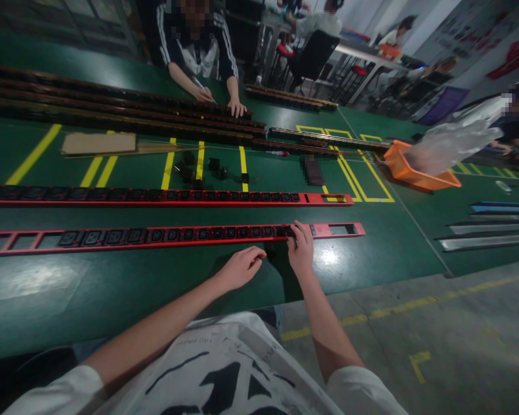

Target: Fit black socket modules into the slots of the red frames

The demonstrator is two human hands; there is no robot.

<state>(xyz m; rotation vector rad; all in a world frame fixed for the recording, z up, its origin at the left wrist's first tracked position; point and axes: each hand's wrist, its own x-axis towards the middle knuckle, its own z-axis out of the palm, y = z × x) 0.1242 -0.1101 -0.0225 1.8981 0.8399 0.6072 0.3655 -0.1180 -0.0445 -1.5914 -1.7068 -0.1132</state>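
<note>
A red strip [185, 243] with a row of black sockets lies on the green table in front of me, with open slots at its left end and one near its right end. My right hand [301, 248] rests on the strip near its right end, fingertips at the last black sockets, its fingers bent and partly apart. Just below the strip is my left hand [243, 267], fingers curled together around something small and dark that I cannot make out. Behind lies a second red strip [259, 203], filled with black sockets.
Small black parts [216, 167] and a cardboard piece [99, 143] lie beyond the strips. Long dark bars [112, 104] run across the back, where a person [199, 52] holds a pen. An orange bin [424, 173] with plastic bags stands at the right, near metal strips [493, 226].
</note>
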